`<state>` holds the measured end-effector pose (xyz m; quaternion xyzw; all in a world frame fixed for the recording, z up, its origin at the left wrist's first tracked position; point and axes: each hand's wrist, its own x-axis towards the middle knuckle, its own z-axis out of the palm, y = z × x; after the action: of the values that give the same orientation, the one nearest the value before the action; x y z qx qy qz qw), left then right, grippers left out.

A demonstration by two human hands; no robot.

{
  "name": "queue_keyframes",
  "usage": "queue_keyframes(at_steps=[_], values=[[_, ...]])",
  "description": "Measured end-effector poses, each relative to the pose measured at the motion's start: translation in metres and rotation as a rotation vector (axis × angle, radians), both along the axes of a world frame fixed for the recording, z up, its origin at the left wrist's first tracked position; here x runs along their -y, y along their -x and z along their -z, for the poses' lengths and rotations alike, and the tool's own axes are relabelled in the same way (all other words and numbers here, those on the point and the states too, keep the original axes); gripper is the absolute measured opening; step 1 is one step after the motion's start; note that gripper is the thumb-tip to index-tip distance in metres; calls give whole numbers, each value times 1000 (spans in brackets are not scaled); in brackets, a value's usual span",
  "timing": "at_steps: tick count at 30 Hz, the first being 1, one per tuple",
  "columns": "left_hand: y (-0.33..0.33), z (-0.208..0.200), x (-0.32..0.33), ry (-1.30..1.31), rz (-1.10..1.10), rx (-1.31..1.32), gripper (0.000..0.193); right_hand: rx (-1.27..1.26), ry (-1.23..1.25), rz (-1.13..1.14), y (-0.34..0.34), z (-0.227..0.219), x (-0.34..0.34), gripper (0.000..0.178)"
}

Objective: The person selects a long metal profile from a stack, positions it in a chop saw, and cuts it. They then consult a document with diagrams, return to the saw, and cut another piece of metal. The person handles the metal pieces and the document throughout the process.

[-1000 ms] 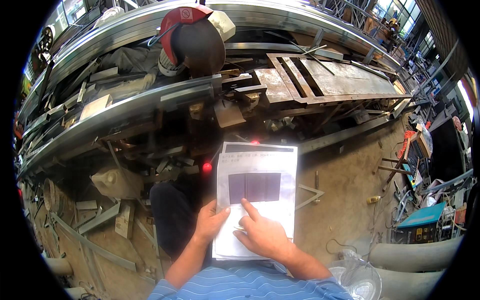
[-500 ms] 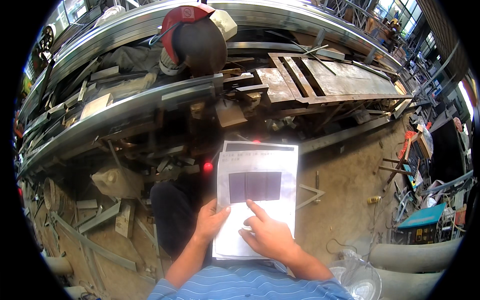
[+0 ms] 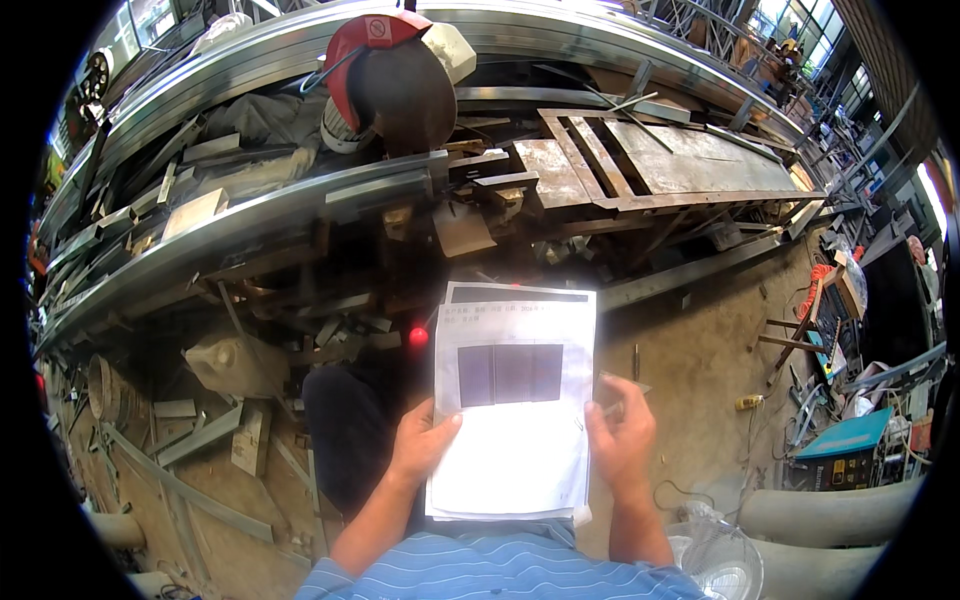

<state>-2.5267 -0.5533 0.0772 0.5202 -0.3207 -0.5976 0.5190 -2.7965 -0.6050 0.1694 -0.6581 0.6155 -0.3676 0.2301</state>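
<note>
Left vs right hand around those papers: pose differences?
Left hand grips the papers at their left edge; right hand sits by the right edge, not clearly gripping. Left hand's thumb lies over the front; right hand's thumb points up along the edge. Left hand's fingers are mostly hidden; right hand's show, bent. Both are bare.

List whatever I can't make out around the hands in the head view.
All in the head view:
Left hand: most fingers hidden beneath the papers.
Right hand: whether it grips or just touches the papers' edge is unclear.
Top sheet: print too small and faint to read.
Lower sheets: mostly covered by the top sheet.
Round wire cage: partly hidden by the blue sleeve.
</note>
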Motion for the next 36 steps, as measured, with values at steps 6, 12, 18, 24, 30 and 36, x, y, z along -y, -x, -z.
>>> queue_keyframes(at_steps=[6,12,18,24,30,36], values=[[2,-1,1,-16,7,-11,37,82,-255,24,17,32,4,60],[5,-7,3,-9,0,3,35,170,-465,-95,10,32,-2,56],[9,-16,4,-29,-1,-36,34,387,-416,-69,13,49,-8,61],[11,-20,4,-9,-12,-45,33,454,-430,-51,15,48,-9,62],[10,-19,3,-5,-25,-47,33,422,-431,-46,10,38,-11,61],[9,-23,2,-9,-43,-60,33,511,-404,-54,9,39,-13,57]])
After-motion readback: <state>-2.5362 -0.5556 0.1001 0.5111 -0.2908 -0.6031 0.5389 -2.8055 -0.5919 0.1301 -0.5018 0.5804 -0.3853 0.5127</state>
